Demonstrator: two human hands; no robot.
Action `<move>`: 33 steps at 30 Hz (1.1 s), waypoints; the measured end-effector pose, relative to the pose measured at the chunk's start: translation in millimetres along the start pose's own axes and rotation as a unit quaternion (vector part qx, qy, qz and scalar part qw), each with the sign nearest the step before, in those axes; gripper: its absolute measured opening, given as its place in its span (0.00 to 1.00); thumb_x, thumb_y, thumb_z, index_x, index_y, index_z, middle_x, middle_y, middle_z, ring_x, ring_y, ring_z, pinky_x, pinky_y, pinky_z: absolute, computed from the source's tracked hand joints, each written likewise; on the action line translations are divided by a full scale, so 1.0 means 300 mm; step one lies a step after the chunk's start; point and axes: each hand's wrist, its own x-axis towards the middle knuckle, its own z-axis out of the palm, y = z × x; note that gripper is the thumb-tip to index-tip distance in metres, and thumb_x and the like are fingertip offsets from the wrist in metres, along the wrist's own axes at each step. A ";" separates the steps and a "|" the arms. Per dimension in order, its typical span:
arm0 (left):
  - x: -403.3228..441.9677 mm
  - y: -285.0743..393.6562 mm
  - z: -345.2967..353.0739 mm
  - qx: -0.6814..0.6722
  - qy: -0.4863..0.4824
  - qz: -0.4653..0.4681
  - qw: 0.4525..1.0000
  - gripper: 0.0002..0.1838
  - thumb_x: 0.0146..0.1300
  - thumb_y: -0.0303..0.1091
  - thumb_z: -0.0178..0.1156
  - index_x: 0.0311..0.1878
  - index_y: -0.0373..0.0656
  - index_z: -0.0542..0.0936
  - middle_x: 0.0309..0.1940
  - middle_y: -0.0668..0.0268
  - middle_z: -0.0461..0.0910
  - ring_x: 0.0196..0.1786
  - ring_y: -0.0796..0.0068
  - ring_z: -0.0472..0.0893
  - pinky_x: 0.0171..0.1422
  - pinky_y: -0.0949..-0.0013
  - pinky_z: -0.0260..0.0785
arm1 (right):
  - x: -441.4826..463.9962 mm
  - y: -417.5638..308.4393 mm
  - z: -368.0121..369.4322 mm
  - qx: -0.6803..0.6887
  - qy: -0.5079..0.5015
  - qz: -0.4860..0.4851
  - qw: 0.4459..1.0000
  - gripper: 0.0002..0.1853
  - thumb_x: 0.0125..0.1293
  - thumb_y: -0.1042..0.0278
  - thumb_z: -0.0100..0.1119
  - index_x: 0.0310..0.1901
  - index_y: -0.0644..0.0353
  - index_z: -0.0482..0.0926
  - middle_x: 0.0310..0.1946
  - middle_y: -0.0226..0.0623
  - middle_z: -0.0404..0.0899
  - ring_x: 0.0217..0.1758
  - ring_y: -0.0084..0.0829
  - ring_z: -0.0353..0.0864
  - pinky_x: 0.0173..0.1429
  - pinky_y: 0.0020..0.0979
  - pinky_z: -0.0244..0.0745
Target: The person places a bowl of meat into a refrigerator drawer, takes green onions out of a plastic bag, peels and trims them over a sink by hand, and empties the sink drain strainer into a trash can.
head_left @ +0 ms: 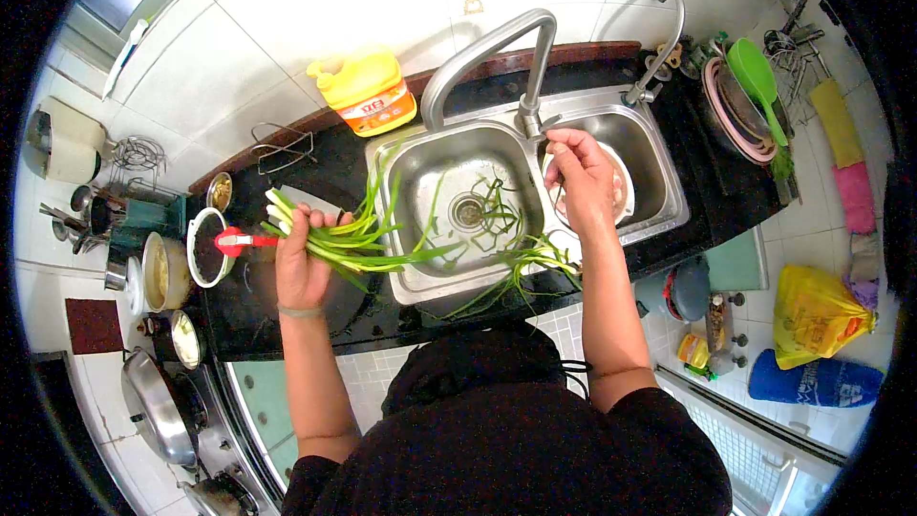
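Observation:
My left hand (304, 253) is closed around a bunch of scallions (373, 234), white ends to the left and green leaves trailing over the left rim of the steel sink (406, 287). My right hand (585, 182) is raised above the right basin, fingers pinched close to the tap's lever; what they hold, if anything, is too small to make out. Below it sits a white bowl (626, 205) with pale pinkish contents, partly hidden by the hand. More scallions (544, 258) lie at the sink's front edge. Loose green pieces (497, 210) lie around the left basin's drain.
A tall tap (492, 33) arches over the sink. Behind stands a yellow jug (365, 96). A red-handled item (239, 241) lies left of my left hand beside a white-rimmed pot (205, 277). Stacked basins (731, 119) with a green scoop (755, 76) stand at right.

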 end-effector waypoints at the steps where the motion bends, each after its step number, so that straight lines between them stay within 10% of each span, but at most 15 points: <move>1: -0.001 0.009 -0.003 0.001 -0.001 0.001 1.000 0.09 0.66 0.38 0.50 0.41 0.43 0.71 0.30 0.68 0.72 0.38 0.72 0.73 0.62 0.53 0.63 | -0.004 -0.002 0.002 0.001 0.000 -0.001 1.000 0.06 0.63 0.72 0.52 0.41 0.60 0.75 0.28 0.30 0.74 0.24 0.19 0.71 0.30 0.20 0.70; 5: -0.007 0.027 -0.005 -0.005 0.013 -0.007 1.000 0.12 0.67 0.40 0.48 0.44 0.42 0.69 0.29 0.70 0.68 0.35 0.74 0.70 0.61 0.57 0.63 | -0.017 0.006 0.055 -0.113 -0.044 -0.039 0.992 0.06 0.62 0.74 0.53 0.40 0.61 0.77 0.29 0.28 0.74 0.26 0.17 0.71 0.30 0.19 0.67; 7: -0.007 0.027 -0.008 0.006 -0.005 -0.017 1.000 0.13 0.67 0.41 0.48 0.46 0.41 0.68 0.28 0.70 0.67 0.35 0.74 0.70 0.59 0.58 0.64 | -0.005 0.024 0.093 -0.214 -0.129 -0.256 0.934 0.11 0.60 0.74 0.55 0.44 0.62 0.77 0.35 0.33 0.76 0.37 0.24 0.75 0.40 0.24 0.71; 18: -0.061 0.033 0.056 0.033 -0.058 -0.025 0.997 0.12 0.66 0.43 0.49 0.42 0.43 0.69 0.26 0.72 0.64 0.32 0.79 0.66 0.53 0.64 0.65 | -0.025 0.064 0.226 -0.352 -0.251 -0.295 0.852 0.10 0.56 0.70 0.55 0.41 0.54 0.78 0.36 0.40 0.77 0.38 0.40 0.78 0.40 0.32 0.74; 21: -0.068 0.041 0.046 0.021 -0.049 -0.020 0.998 0.11 0.67 0.42 0.48 0.40 0.44 0.68 0.25 0.73 0.63 0.30 0.80 0.65 0.51 0.66 0.65 | -0.020 0.093 0.220 -0.238 -0.249 -0.275 0.897 0.07 0.56 0.72 0.53 0.36 0.57 0.79 0.29 0.35 0.77 0.30 0.34 0.77 0.35 0.30 0.73; 25: -0.075 0.052 0.024 0.015 -0.032 -0.003 0.999 0.10 0.67 0.41 0.47 0.40 0.44 0.68 0.25 0.73 0.62 0.30 0.80 0.64 0.50 0.68 0.65 | -0.010 0.050 0.180 -0.052 -0.146 0.055 0.986 0.07 0.59 0.71 0.52 0.36 0.59 0.79 0.28 0.28 0.78 0.28 0.20 0.73 0.33 0.27 0.70; 27: -0.076 0.057 0.016 -0.002 -0.030 -0.010 0.999 0.10 0.68 0.40 0.46 0.39 0.44 0.68 0.25 0.73 0.62 0.30 0.80 0.64 0.49 0.69 0.65 | -0.017 0.022 0.174 -0.128 -0.197 0.027 0.972 0.10 0.59 0.72 0.51 0.41 0.59 0.78 0.30 0.33 0.78 0.28 0.26 0.73 0.36 0.29 0.71; 28: -0.076 0.058 0.014 -0.003 -0.030 -0.012 0.999 0.10 0.68 0.40 0.46 0.39 0.44 0.68 0.25 0.73 0.62 0.30 0.80 0.64 0.49 0.69 0.65 | -0.002 0.064 0.185 -0.200 -0.212 -0.266 0.919 0.15 0.60 0.76 0.51 0.48 0.58 0.76 0.30 0.33 0.75 0.29 0.25 0.72 0.36 0.26 0.70; 33: -0.074 0.065 0.027 -0.018 -0.028 -0.021 0.999 0.11 0.68 0.41 0.45 0.40 0.43 0.68 0.25 0.73 0.62 0.30 0.80 0.64 0.50 0.69 0.64 | -0.058 0.030 0.208 -0.289 -0.290 -0.270 0.871 0.16 0.56 0.78 0.53 0.47 0.58 0.77 0.29 0.41 0.72 0.31 0.39 0.72 0.38 0.32 0.68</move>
